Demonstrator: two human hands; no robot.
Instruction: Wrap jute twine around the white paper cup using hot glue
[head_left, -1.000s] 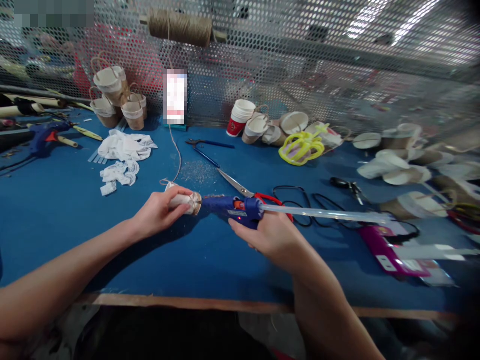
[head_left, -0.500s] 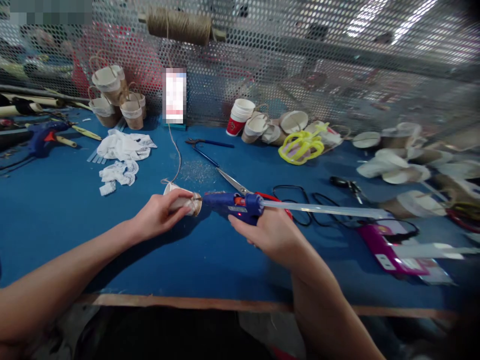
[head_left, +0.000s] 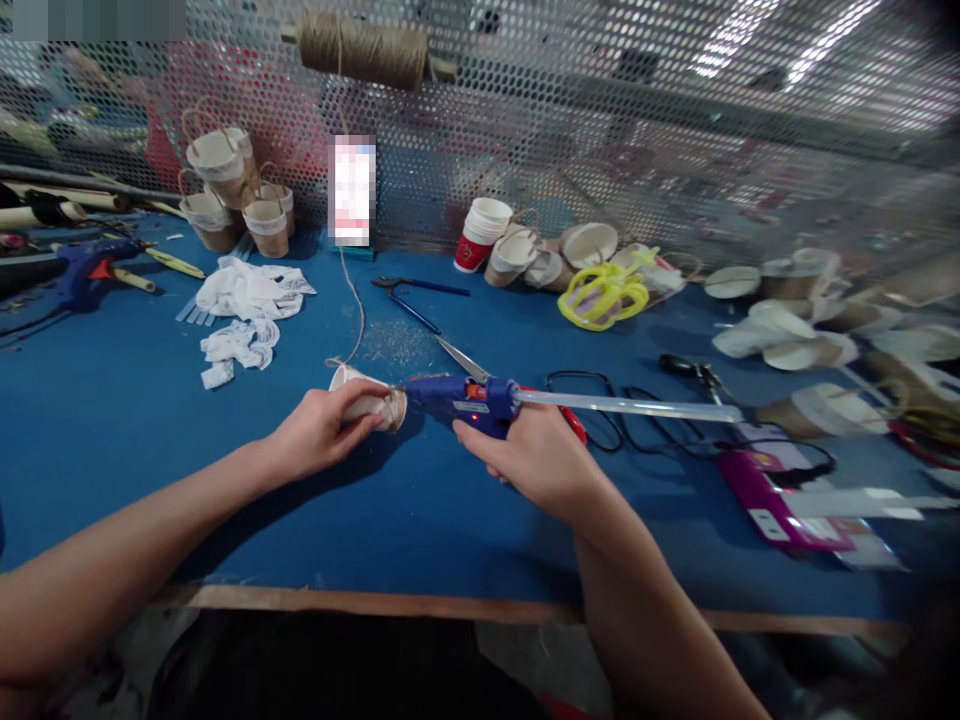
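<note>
left hand (head_left: pixel 319 430) clasps cup (head_left: pixel 387 408) round middle | right hand (head_left: pixel 551 455) grips glue gun (head_left: pixel 446 396) | nozzle (head_left: pixel 401 388) contact unclear

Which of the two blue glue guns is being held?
The glue gun in the right hand, with a long clear stick behind it; the other gun lies on the table, far left.

1. Left hand (head_left: pixel 330 430): bare, slim, with slender fingers; the nails are too small to make out.
2. Right hand (head_left: pixel 551 460): bare as well, similar in build.
3. Forearms (head_left: pixel 165 522): uncovered up to the border of the view, smooth in outline, narrowing toward the wrists.
4. Clothing (head_left: pixel 315 668) at the lap: black, its cut lost in shadow.
</note>
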